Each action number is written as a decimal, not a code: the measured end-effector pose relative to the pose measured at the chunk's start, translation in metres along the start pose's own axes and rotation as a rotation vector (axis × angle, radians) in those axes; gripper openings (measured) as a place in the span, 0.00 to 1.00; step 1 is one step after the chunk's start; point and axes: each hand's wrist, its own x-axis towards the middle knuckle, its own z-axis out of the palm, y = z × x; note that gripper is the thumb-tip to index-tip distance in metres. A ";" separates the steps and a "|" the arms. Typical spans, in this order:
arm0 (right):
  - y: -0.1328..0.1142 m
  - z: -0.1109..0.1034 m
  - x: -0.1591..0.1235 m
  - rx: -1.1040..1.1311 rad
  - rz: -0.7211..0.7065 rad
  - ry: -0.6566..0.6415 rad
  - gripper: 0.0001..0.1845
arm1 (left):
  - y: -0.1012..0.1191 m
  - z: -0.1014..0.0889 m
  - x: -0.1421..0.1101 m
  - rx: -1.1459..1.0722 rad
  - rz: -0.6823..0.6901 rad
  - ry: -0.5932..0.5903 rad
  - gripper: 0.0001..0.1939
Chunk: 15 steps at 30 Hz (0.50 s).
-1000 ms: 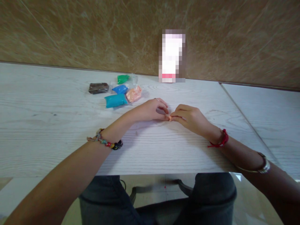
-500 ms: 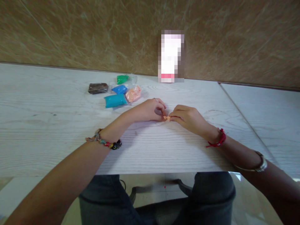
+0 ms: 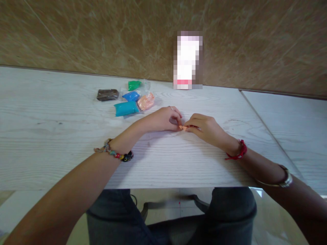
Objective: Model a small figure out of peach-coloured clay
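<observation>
Low over the white wood-grain table [image 3: 158, 163], a small piece of peach modelling clay [image 3: 183, 128] is pinched between my two hands. My left hand [image 3: 167, 119] closes thumb and fingertips on its left end, and a ring shows on one finger. From the other side my right hand [image 3: 203, 125] grips the right end, with the thumb below and the fingers above. Most of the clay is hidden by the fingertips. Beyond my left hand lies a clear packet of peach clay [image 3: 146, 101], beside a packet of turquoise clay [image 3: 126, 108].
More wrapped clay lies at the back left: blue [image 3: 131, 96], green [image 3: 134, 85] and dark brown [image 3: 107, 95]. A phone-like upright object [image 3: 187, 61], blurred out, leans against the brown marbled wall [image 3: 102, 37]. The table's front edge runs just above my knees.
Both hands keep their pinch on the peach clay, with barely any shift of the fingers. The whole view has moved very slightly.
</observation>
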 end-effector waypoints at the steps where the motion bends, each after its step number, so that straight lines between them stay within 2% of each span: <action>1: 0.000 0.000 0.000 0.003 -0.004 -0.003 0.09 | 0.000 0.000 0.000 0.000 0.004 0.000 0.05; 9: 0.001 0.000 0.001 0.010 0.015 0.035 0.08 | -0.001 0.000 -0.001 -0.005 0.016 0.006 0.05; 15: 0.002 0.000 0.003 0.017 0.010 -0.017 0.07 | 0.000 0.000 0.000 -0.002 0.006 -0.005 0.06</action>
